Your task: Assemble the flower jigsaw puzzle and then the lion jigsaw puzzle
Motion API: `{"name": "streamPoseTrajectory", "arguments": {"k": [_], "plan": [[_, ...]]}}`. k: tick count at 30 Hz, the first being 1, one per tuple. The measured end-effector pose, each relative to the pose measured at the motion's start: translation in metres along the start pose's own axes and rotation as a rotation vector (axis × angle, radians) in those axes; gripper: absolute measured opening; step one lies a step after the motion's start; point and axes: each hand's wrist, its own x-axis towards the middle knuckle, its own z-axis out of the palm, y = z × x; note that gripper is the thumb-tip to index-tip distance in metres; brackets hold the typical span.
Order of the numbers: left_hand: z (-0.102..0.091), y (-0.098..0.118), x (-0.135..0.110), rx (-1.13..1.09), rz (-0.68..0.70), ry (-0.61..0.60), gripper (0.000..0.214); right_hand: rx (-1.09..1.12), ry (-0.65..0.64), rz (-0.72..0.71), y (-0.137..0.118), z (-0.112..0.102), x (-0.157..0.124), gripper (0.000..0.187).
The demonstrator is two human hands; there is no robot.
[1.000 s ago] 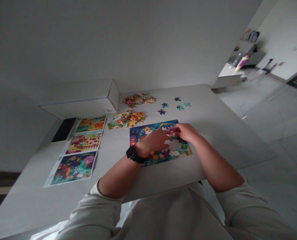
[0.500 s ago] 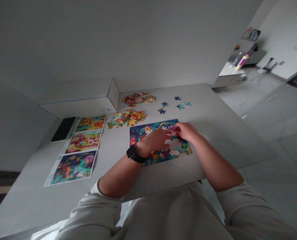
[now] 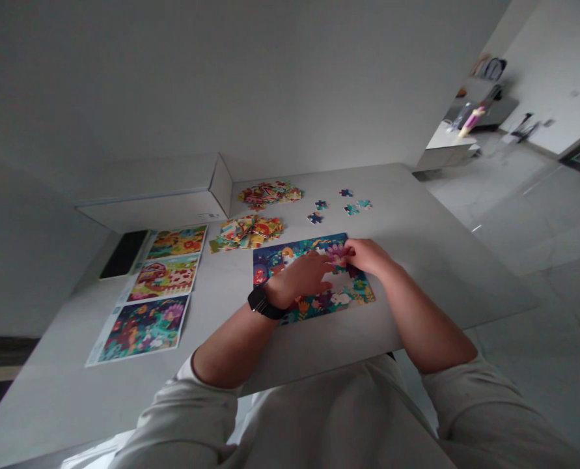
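Note:
A colourful jigsaw puzzle (image 3: 314, 305), partly put together, lies on the table in front of me, with a pale gap right of its middle. Across its centre reaches my left hand (image 3: 305, 277), a black watch on the wrist; its fingers are stretched out and its thumb stands apart. At the puzzle's upper right, by the purple flower shape, my right hand (image 3: 365, 256) has its fingers closed on a puzzle piece (image 3: 341, 260), mostly hidden by the fingertips. Several loose blue and teal puzzle pieces (image 3: 351, 210) lie beyond the puzzle.
Two piles of puzzle pieces, a yellow-orange pile (image 3: 248, 231) and a reddish pile (image 3: 270, 193), lie behind the puzzle. On the left are a picture sheet (image 3: 163, 280) with three scenes and a black phone (image 3: 124, 254). A white box (image 3: 172, 207) stands against the wall.
Hardly anything differs. My right fingers have shifted very slightly at the puzzle's upper right; my left hand stays where it was.

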Motion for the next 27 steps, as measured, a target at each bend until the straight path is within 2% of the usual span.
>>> {"name": "streamPoseTrajectory", "arguments": {"k": [4,6,11,14,19,27], "plan": [[-0.001,-0.001,0.004,0.005,-0.030,-0.021,0.041,-0.012,-0.002,-0.005,0.001,0.000,-0.001,0.012],[-0.010,-0.005,0.003,0.018,-0.084,0.000,0.043,-0.001,0.014,-0.016,0.002,-0.001,0.000,0.011],[-0.040,-0.024,-0.012,0.089,-0.301,0.161,0.036,0.046,0.111,-0.030,0.008,0.000,0.003,0.013],[-0.048,-0.036,-0.020,0.115,-0.388,0.131,0.035,0.060,0.135,-0.026,0.011,0.002,0.005,0.015],[-0.040,-0.044,-0.022,0.191,-0.434,0.057,0.035,0.062,0.155,-0.017,0.012,0.005,0.007,0.015],[-0.022,-0.048,-0.018,0.223,-0.408,-0.030,0.039,0.070,0.155,-0.006,0.012,0.004,0.008,0.014]]}}
